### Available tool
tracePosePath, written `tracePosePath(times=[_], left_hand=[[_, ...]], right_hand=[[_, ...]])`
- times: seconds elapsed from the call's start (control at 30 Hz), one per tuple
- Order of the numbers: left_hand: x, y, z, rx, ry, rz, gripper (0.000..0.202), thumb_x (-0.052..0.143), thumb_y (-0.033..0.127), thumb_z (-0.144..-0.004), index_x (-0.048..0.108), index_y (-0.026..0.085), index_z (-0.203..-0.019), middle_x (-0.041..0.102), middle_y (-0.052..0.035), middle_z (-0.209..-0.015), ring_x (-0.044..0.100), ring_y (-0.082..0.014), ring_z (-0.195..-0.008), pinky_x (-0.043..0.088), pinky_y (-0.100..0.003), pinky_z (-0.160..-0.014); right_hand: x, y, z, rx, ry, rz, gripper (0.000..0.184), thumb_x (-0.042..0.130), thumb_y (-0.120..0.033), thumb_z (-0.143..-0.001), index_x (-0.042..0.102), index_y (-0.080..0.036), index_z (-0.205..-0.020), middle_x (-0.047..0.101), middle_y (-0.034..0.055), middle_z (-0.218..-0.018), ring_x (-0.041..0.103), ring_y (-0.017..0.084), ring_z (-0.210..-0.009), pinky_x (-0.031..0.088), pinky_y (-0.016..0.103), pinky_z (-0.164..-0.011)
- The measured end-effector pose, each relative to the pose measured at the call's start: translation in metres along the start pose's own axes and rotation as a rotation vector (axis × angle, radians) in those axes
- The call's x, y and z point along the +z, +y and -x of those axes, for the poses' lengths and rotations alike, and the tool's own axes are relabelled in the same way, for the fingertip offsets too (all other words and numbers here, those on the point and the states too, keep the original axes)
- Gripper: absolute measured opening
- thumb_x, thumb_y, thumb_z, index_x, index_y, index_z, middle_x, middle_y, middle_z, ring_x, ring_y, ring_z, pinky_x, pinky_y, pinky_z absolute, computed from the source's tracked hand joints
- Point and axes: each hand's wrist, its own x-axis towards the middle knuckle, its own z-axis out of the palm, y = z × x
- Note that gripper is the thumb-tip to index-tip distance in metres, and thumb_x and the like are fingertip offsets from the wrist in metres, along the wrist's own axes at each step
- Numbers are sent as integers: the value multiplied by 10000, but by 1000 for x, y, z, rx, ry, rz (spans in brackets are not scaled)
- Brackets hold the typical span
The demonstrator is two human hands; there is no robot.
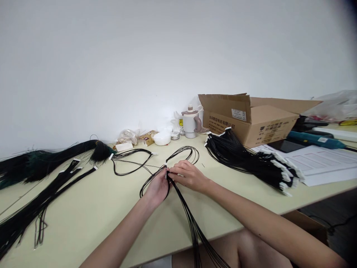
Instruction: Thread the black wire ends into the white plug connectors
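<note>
My left hand (pixel 159 186) and my right hand (pixel 190 175) meet at the middle of the table, fingers closed around a black wire harness (pixel 182 203). A small white connector (pixel 166 165) shows at the fingertips. Long black wires run down from my hands over the table's front edge, and other strands loop behind and beside my left hand. Just left of them, a looped wire harness (pixel 122 174) with white connectors at its ends lies on the table. My fingers partly hide the connector area.
Bundled black wires (pixel 41 197) and a dark green-black wire bunch (pixel 55 158) lie on the left. Finished-looking harnesses (pixel 242 160) with white connectors are piled right, by an open cardboard box (pixel 267 123). Behind stand a tumbler (pixel 190 124) and white bowl (pixel 161 139). Paper sheets (pixel 326 160) lie far right.
</note>
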Motion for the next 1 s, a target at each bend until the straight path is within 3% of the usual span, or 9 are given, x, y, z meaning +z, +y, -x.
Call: tracePosePath(times=[0.37, 1.0], left_hand=[[0, 1, 1, -35, 39, -1, 86, 503, 233, -751, 494, 147, -749, 542, 35, -622, 484, -49, -543, 365, -200, -593], [-1, -3, -1, 13, 41, 60, 50, 516, 175, -738, 514, 126, -725, 542, 19, -621, 482, -44, -556, 379, -193, -600]], right_hand=[[0, 0, 0, -109, -18, 120, 110, 434, -125, -863, 537, -158, -884, 574, 15, -957, 478, 95, -918, 434, 275, -775], [0, -2, -1, -114, 13, 123, 120, 442, -108, -850, 557, -125, -880, 583, 40, -930, 478, 111, -868, 414, 268, -679]])
